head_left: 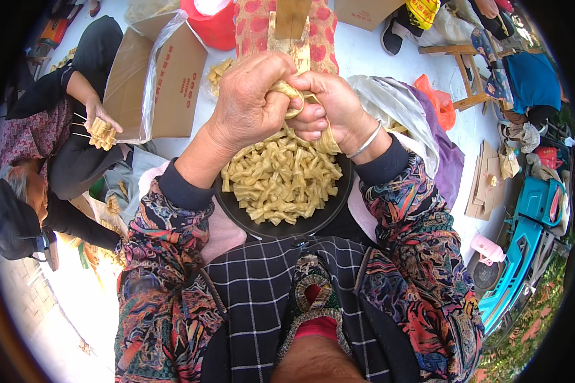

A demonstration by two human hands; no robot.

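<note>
Both of my hands are raised close together over a round black pan (281,228). My left hand (252,96) is closed in a fist around one part of a pale tan strip that looks like tofu skin (328,142). Wrapped round the same strip, my right hand (342,115) has its thumb pressed toward the left fist. A loop of the strip shows between the hands, and a length hangs below the right fingers. In the pan on my lap, a heap of small knotted tofu-skin pieces (281,182) lies under the hands.
Ahead stands a wooden post (292,19) on a board, over red-patterned cloth (252,29). At the left, a person's hand (99,115) holds skewered pieces beside a plastic-lined cardboard box (176,89). White and purple bags (444,147) lie right, with a turquoise plastic item (517,249) beyond.
</note>
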